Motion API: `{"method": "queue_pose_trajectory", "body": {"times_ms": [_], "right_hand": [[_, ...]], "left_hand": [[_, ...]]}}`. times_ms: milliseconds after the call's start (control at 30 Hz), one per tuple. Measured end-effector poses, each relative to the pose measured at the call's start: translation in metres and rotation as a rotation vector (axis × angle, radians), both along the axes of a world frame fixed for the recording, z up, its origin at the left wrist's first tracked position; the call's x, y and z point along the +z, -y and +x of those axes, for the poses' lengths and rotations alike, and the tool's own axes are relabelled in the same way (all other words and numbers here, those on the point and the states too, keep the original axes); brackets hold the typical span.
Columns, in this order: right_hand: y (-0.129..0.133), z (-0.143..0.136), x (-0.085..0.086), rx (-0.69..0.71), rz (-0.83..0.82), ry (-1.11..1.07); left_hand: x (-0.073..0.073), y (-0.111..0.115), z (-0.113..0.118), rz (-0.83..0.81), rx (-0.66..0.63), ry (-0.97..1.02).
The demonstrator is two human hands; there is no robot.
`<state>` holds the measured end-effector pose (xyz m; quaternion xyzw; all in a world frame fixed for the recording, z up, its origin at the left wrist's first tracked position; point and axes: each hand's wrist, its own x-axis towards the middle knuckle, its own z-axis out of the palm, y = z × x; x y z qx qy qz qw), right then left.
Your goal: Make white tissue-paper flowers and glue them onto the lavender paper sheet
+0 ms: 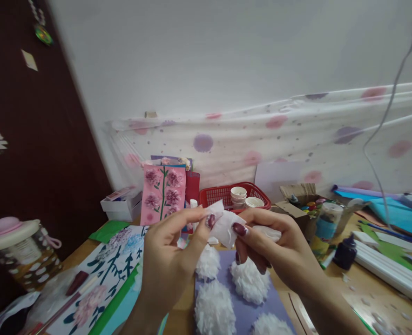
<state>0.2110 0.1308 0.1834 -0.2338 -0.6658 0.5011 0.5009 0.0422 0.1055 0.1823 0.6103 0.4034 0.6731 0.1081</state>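
Observation:
Thin white tissue paper (226, 229) is stretched between my two hands, above a purple sheet (228, 265). My left hand (178, 251) pinches its left edge between thumb and index finger. On the other side my right hand (273, 242) grips it the same way, its other fingers curled below, with more white tissue (270, 232) showing behind the fingers. Several fluffy white paper flowers (250, 279) lie on the purple sheet beneath.
Behind the hands stand a pink flower picture (164, 193) and a red basket (214, 195) with white cups (238, 193). Left are a lidded jar (24, 256) and painted sheets (104, 260). Right are a glue bottle (326, 228), a dark bottle (345, 252) and a cardboard box (293, 207).

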Motion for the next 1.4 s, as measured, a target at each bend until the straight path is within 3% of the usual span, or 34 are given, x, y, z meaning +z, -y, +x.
{"method": "queue_pose_trajectory", "body": {"times_ms": [133, 267, 400, 533, 700, 1033, 1233, 1400], "right_hand": [[-0.001, 0.001, -0.001, 0.002, -0.019, -0.005], [-0.001, -0.001, -0.001, -0.017, -0.036, -0.015], [0.000, -0.003, 0.000, -0.053, -0.014, -0.005], [0.003, -0.004, 0.001, -0.080, 0.017, 0.008], [0.006, -0.005, 0.003, -0.098, 0.032, -0.018], [0.002, -0.002, 0.000, -0.127, 0.271, 0.098], [0.001, -0.002, 0.000, -0.115, 0.286, 0.124], [0.002, -0.002, 0.001, -0.113, 0.243, 0.122]], "left_hand": [[0.003, -0.005, -0.001, -0.058, -0.050, 0.214], [0.003, -0.011, -0.006, 0.014, -0.067, 0.227], [0.000, -0.007, -0.006, 0.149, 0.037, -0.038], [-0.001, 0.000, -0.004, 0.188, 0.026, -0.283], [0.000, 0.002, -0.002, 0.183, 0.087, -0.389], [0.004, -0.002, 0.001, 0.343, 0.119, -0.532], [0.003, 0.000, -0.002, 0.236, 0.048, -0.472], [0.002, -0.004, -0.009, 0.075, 0.118, -0.237]]}}
